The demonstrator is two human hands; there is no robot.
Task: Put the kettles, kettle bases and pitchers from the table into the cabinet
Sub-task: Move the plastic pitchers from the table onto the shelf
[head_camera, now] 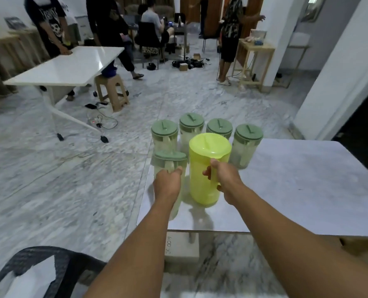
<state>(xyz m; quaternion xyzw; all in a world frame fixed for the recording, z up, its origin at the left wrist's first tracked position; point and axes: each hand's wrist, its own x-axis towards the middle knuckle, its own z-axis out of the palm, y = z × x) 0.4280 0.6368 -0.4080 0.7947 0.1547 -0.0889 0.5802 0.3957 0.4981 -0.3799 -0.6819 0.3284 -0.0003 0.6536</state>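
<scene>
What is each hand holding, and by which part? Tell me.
The right hand grips the yellow-green pitcher by its side handle. The left hand wraps the handle side of the near clear pitcher with the green lid, just below the lid.

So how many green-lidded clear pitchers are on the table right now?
5. Four stand in a back row. The fifth green-lidded clear pitcher is in front, in the left hand's grip. Others could be hidden behind the yellow-green plastic pitcher.
</scene>
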